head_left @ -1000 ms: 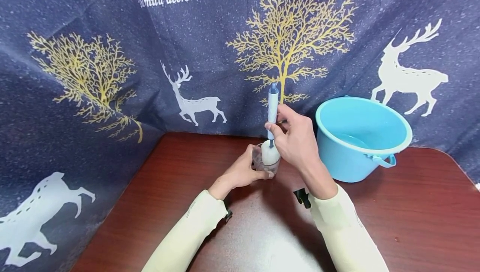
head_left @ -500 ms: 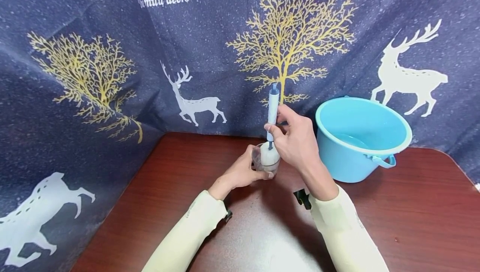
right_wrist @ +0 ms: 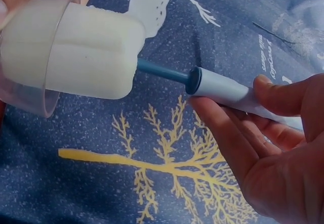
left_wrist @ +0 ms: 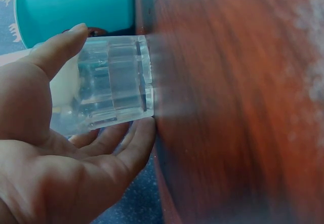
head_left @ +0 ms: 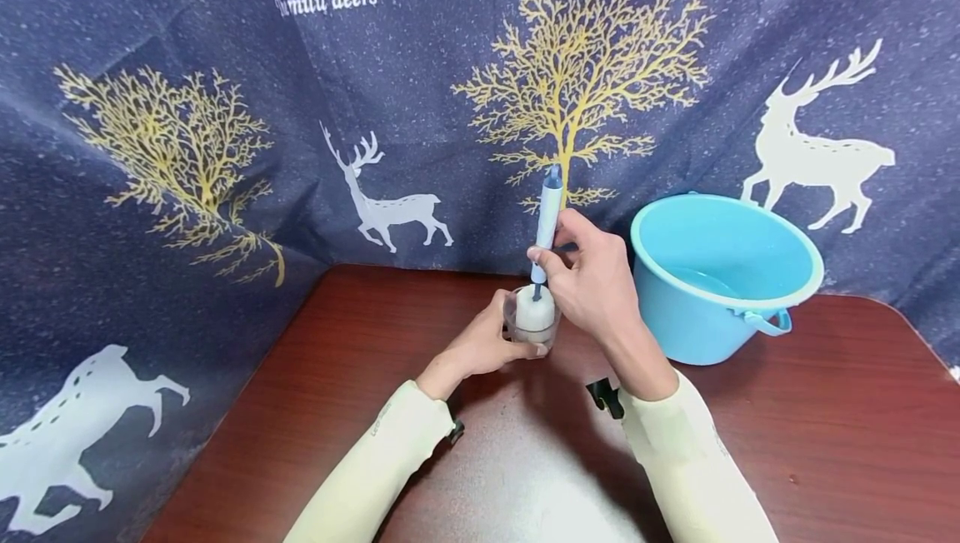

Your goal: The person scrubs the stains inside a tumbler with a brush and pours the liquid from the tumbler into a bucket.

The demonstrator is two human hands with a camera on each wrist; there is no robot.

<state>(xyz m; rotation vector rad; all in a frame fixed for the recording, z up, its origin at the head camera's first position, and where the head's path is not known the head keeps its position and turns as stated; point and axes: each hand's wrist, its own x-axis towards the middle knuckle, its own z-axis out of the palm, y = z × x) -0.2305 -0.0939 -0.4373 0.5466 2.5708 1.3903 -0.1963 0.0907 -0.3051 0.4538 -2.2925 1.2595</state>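
A clear cup (left_wrist: 119, 77) with some liquid in it stands on the table, and my left hand (head_left: 483, 339) grips it around its side. Inside the cup sits the white sponge head (right_wrist: 96, 51) of a cup brush, partly above the rim. My right hand (head_left: 596, 281) pinches the brush's pale blue handle (head_left: 548, 222) between thumb and fingers. A short dark blue neck (right_wrist: 164, 72) joins handle and sponge. The handle leans slightly, its top to the right in the head view.
A light blue bucket (head_left: 690, 331) with some water inside stands at the right, close to my right hand. The brown-red table (head_left: 360, 343) ends at a dark blue cloth backdrop (head_left: 420, 93) printed with deer and trees.
The sponge head has shifted a little to the left inside the cup, and the top of the handle has tilted slightly right. My left hand keeps its grip on the cup.
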